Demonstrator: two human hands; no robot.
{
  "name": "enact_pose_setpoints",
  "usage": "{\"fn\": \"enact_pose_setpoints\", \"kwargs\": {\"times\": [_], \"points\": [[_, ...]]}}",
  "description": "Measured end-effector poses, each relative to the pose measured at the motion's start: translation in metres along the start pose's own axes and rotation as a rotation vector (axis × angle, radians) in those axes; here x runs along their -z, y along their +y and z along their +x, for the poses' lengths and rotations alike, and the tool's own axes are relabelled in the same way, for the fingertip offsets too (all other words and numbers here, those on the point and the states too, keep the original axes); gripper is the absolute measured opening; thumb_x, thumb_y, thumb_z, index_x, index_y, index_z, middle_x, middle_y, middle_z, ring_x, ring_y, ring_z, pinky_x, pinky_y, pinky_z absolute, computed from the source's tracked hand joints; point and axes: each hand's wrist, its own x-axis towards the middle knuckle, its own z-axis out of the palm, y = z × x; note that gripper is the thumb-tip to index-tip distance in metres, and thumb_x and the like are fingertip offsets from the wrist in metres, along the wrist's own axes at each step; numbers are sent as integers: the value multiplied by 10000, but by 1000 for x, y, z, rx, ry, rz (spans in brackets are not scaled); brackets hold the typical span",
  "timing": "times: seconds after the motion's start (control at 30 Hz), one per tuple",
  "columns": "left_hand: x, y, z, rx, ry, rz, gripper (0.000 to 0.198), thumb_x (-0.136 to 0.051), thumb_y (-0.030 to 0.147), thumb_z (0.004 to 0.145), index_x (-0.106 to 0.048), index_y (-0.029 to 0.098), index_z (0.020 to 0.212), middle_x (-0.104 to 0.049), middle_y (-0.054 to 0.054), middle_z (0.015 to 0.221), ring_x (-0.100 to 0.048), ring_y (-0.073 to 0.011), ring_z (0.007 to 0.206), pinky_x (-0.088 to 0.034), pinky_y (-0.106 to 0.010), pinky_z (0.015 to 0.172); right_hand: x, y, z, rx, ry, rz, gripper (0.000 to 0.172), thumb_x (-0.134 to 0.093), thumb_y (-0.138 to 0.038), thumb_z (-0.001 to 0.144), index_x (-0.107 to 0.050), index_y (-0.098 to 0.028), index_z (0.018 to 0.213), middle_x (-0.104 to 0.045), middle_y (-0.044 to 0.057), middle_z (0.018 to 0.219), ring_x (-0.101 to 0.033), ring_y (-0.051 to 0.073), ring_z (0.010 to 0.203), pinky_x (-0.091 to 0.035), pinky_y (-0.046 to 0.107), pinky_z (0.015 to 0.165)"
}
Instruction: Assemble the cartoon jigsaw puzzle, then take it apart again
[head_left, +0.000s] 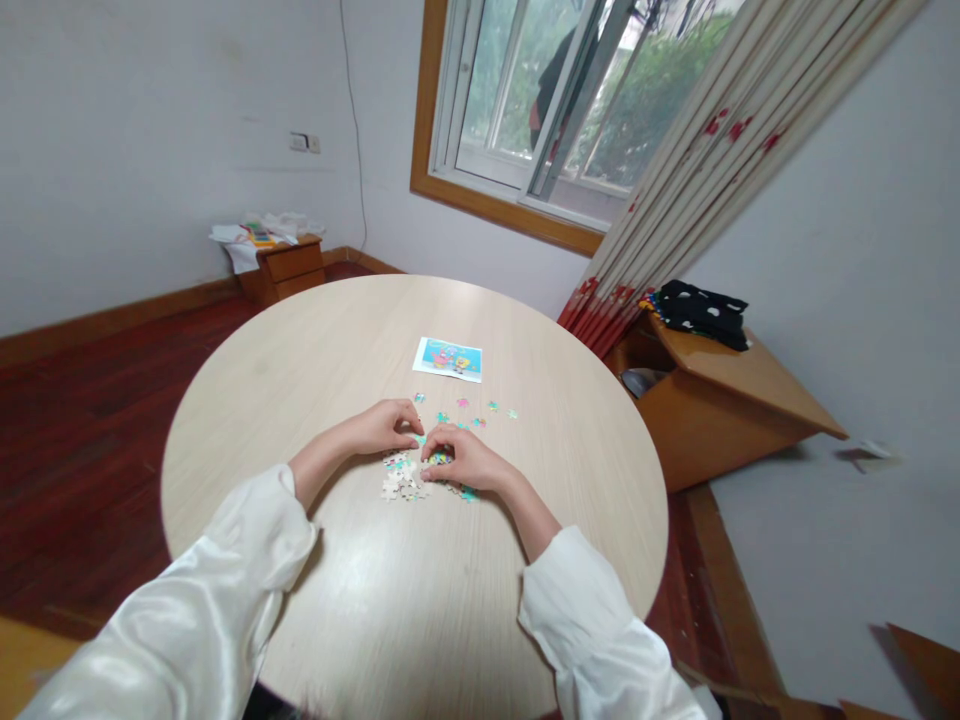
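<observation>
A pile of small jigsaw pieces [403, 480], some showing white backs and some coloured, lies on the round pale table [360, 600]. My left hand [386, 427] is at the upper left of the pile, its fingers curved and apart over the tabletop. On the right side of the pile is my right hand [466, 460], fingers curled around coloured pieces; whether it grips one is too small to tell. Several loose pieces, among them a pink one [463, 402], are scattered beyond my hands. Farther back lies a blue picture card [448, 360] with cartoon figures.
A wooden cabinet [742, 385] with dark folded cloth [701, 312] stands right of the table. At the back left is a small drawer unit [292, 265] with papers on top. A curtain hangs beside the window, where a person is partly visible outside.
</observation>
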Motion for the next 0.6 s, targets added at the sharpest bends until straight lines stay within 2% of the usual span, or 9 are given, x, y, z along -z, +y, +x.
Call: {"fn": "enact_pose_setpoints", "kwargs": {"times": [0.1, 0.2, 0.3, 0.43, 0.6], "points": [[-1, 1, 0, -1, -14, 11, 125, -658, 204, 703, -709, 162, 809, -590, -26, 799, -557, -153, 754, -432, -257, 709, 2, 0, 0, -31, -51, 149, 174, -793, -253, 651, -645, -164, 666, -598, -1, 740, -544, 142, 770, -410, 278, 736], [-1, 3, 0, -1, -23, 21, 114, -632, 187, 702, -698, 158, 790, -591, -27, 803, -558, -156, 756, -433, -260, 708, 5, -2, -1, -68, -124, 274, 274, -805, -370, 613, -631, -159, 628, -600, -2, 695, -534, 130, 696, -413, 275, 683], [-1, 5, -1, -3, -32, 27, 107, -623, 195, 703, -691, 158, 777, -593, -24, 794, -556, -154, 749, -433, -256, 698, 8, -4, -3, -100, -125, 378, 353, -820, -439, 560, -623, -153, 620, -610, 4, 686, -543, 123, 665, -435, 277, 659], [-1, 5, 0, -7, -30, 26, 117, -610, 201, 715, -697, 166, 785, -603, -30, 802, -563, -155, 759, -434, -259, 713, 13, -3, -6, -139, -73, 445, 356, -832, -422, 541, -623, -145, 625, -617, 6, 678, -549, 107, 619, -448, 257, 592], [-1, 4, -1, -17, -24, 16, 131, -588, 180, 737, -705, 176, 795, -628, -39, 808, -578, -158, 770, -443, -264, 733, 16, -1, -8, -172, -129, 426, 295, -823, -365, 552, -646, -143, 630, -652, 19, 700, -577, 115, 633, -474, 261, 605]]}}
